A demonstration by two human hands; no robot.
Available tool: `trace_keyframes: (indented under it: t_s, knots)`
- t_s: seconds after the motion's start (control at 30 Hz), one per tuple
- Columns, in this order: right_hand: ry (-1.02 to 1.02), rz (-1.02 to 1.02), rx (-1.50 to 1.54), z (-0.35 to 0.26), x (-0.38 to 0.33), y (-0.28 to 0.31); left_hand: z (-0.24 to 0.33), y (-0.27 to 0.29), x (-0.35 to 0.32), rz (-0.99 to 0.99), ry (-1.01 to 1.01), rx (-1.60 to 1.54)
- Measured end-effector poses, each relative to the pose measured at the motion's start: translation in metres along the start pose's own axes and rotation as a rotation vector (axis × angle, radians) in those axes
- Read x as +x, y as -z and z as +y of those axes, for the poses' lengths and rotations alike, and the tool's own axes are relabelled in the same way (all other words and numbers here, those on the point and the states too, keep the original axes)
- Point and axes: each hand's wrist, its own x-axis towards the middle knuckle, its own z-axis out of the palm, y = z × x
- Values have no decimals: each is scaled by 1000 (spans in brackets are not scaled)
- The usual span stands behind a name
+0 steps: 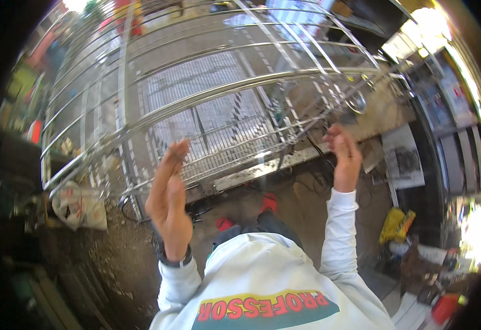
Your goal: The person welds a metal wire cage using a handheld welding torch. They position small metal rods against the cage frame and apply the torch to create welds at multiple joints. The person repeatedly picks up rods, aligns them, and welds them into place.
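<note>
A large frame of shiny metal tubes (240, 83) stretches across the bench in front of me. My left hand (170, 201) is raised before its near left part, fingers stretched out and nothing visible in them. A dark band circles that wrist. On the other side, my right hand (345, 158) is held up near the frame's right corner. Its fingers are slightly bent and apart, and no object shows in it. Both hands are a little blurred, and I cannot tell whether either touches the tubes. Beneath the frame lies a ribbed metal panel (191, 82).
A white plastic bag (81, 206) rests on the rubble-strewn ground at left. Dark cables (320, 173) hang by the bench's near edge. To the right are a printed sheet (402, 157), a yellow bag (397, 225) and assorted clutter. My red shoes (269, 202) are below the bench.
</note>
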Motion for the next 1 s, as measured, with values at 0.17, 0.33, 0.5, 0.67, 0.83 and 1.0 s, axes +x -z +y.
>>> trace_keyframes:
  t_s: [0.17, 0.33, 0.5, 0.67, 0.83, 1.0]
  knots:
    - [-481, -272, -488, 85, -96, 60, -31, 46, -64, -55, 111, 182]
    - [-516, -875, -757, 127, -170, 92, -53, 32, -91, -638, 627, 455]
    - [-447, -772, -656, 135, -134, 88, -75, -13, -94, -1345, 425, 770]
    - [-364, -674, -501, 157, -93, 146, -69, -159, -95, -1243, 402, 737]
    - [-490, -580, -557, 189, -92, 291, -121, -304, -139, -1404, 440, 742]
    - [-800, -341, -840, 209, -98, 488, -140, -457, -183, -1658, 312, 497]
